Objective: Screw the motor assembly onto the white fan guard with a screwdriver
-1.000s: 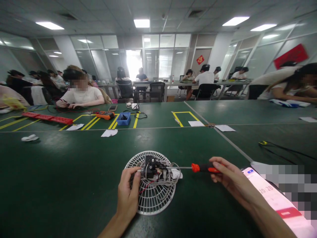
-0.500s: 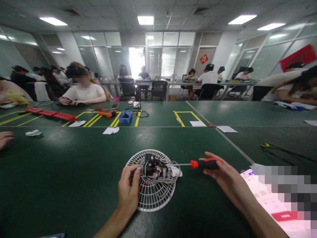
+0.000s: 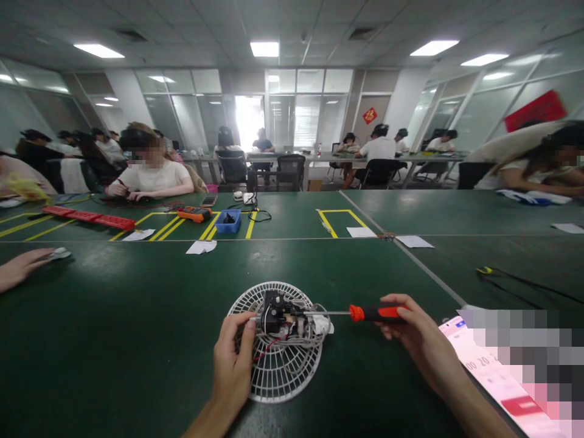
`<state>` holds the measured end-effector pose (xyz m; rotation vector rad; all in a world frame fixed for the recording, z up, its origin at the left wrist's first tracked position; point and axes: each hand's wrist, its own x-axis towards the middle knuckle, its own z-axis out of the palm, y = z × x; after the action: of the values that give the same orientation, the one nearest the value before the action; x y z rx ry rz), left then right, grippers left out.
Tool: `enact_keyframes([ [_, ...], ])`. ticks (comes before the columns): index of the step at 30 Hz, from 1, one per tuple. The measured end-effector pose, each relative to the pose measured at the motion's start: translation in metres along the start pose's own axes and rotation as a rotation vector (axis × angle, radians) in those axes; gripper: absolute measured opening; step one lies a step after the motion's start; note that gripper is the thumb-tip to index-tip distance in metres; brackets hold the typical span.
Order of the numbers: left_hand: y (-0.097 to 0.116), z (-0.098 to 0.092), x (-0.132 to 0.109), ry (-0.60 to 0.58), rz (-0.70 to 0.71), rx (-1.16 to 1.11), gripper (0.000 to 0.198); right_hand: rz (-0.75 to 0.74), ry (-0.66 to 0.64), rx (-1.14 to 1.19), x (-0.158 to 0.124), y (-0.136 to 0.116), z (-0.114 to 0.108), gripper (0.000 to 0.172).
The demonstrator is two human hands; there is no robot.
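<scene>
A white round fan grille (image 3: 283,383) lies on the green table, with a black fan motor assembly (image 3: 274,311) and a bundle of grey cable on top of it. My left hand (image 3: 235,353) pinches the metal shaft at the motor's left end. From the right, my right hand (image 3: 413,325) grips the black and red handle of a screwdriver (image 3: 371,313). Its shank runs level to the left, and its tip reaches into the motor assembly, where the exact contact is hidden. A red wire (image 3: 264,351) hangs beside the motor.
A lit phone (image 3: 483,365) lies at the right beside my forearm. Farther back are a blue bin (image 3: 228,221), an orange multimeter (image 3: 194,214), a red tray strip (image 3: 89,217) and papers (image 3: 201,247). At the left, another person's hand (image 3: 27,267) touches a small white item (image 3: 60,253).
The fingers of my right hand have shifted around the screwdriver handle, which shows turned. My left hand keeps its hold. The other person's hand has reached right to the white item.
</scene>
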<state>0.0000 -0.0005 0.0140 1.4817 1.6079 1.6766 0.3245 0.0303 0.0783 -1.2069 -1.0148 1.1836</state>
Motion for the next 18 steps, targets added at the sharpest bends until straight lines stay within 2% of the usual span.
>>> enact_keyframes([
  [5,0.0007,0.0008,0.0002,-0.002,-0.009,-0.025,0.031,-0.077,-0.004,-0.003,0.0006,0.001,-0.0049,0.013],
  [11,0.002,0.0009,-0.0006,-0.008,-0.023,-0.036,0.03,-0.132,0.025,0.004,0.0,-0.0014,-0.0022,0.01],
  [18,0.0033,0.0016,-0.0009,-0.01,-0.025,-0.023,0.031,-0.106,0.022,0.046,-0.002,-0.0014,-0.0005,0.009],
])
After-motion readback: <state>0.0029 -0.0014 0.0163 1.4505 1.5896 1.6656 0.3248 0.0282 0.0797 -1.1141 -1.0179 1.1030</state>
